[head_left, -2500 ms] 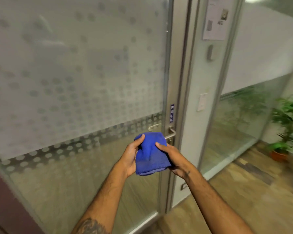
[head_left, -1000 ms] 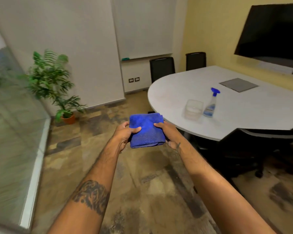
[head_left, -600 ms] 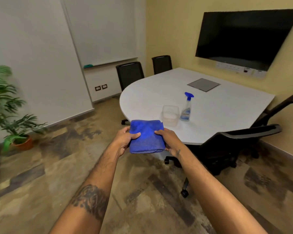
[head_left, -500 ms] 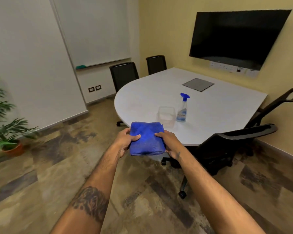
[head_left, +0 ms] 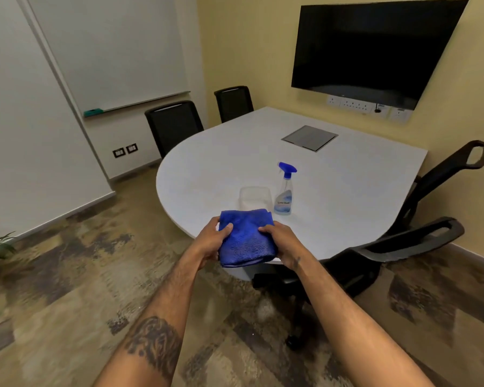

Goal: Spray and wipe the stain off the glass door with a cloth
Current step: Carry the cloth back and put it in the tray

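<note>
A folded blue cloth (head_left: 246, 237) is held out in front of me by both hands, just above the near edge of the white table (head_left: 347, 196). My left hand (head_left: 211, 241) grips its left side and my right hand (head_left: 281, 241) grips its right side. A spray bottle (head_left: 284, 192) with a blue trigger head stands upright on the table just beyond the cloth. The glass door is out of view.
A clear plastic container (head_left: 254, 198) sits left of the bottle. A black office chair (head_left: 403, 244) stands at the table's near right edge, two more black chairs (head_left: 173, 127) at the far side. A dark wall screen (head_left: 375, 48) hangs on the yellow wall. A grey hatch (head_left: 309, 137) lies in the tabletop.
The view has swung from the glass door round to the meeting table, and the table has come closer. Both hands have kept hold of the cloth throughout.
</note>
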### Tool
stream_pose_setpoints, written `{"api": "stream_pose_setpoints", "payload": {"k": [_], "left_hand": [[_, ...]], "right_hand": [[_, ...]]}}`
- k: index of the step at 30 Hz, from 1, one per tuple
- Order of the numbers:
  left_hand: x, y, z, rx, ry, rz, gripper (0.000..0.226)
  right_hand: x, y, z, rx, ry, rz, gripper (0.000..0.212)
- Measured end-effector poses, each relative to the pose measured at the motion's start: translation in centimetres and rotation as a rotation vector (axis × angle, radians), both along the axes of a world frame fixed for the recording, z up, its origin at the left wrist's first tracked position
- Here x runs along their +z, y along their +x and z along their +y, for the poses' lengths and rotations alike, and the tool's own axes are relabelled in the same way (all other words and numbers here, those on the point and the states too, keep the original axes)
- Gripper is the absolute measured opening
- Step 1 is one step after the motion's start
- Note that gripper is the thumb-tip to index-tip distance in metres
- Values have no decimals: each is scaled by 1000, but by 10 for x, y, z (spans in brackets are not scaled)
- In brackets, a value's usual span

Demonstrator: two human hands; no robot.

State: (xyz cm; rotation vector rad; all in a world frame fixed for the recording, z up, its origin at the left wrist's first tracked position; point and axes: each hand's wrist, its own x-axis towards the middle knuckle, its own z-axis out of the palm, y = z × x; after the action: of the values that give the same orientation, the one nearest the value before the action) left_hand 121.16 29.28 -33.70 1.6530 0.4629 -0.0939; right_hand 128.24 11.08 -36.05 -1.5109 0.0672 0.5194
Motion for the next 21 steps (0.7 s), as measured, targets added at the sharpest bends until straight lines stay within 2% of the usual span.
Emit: {"api": "stream_pose_setpoints", "payload": {"k": [5,8,14,21], "left_hand": [[-3,64,-9,-61,-34,74,67],[-7,94,-10,-61,-21,96,77],[-14,151,-4,-52,-8,97,81],[-28,214,13,-72,20,111,80]], "right_hand": [[-9,67,-12,24,7,36,25],[-11,97,-16,35,0,53,26],[-11,150,-17,123,-21,65,28],[-21,208,-3,154,-218,-28,33]]}}
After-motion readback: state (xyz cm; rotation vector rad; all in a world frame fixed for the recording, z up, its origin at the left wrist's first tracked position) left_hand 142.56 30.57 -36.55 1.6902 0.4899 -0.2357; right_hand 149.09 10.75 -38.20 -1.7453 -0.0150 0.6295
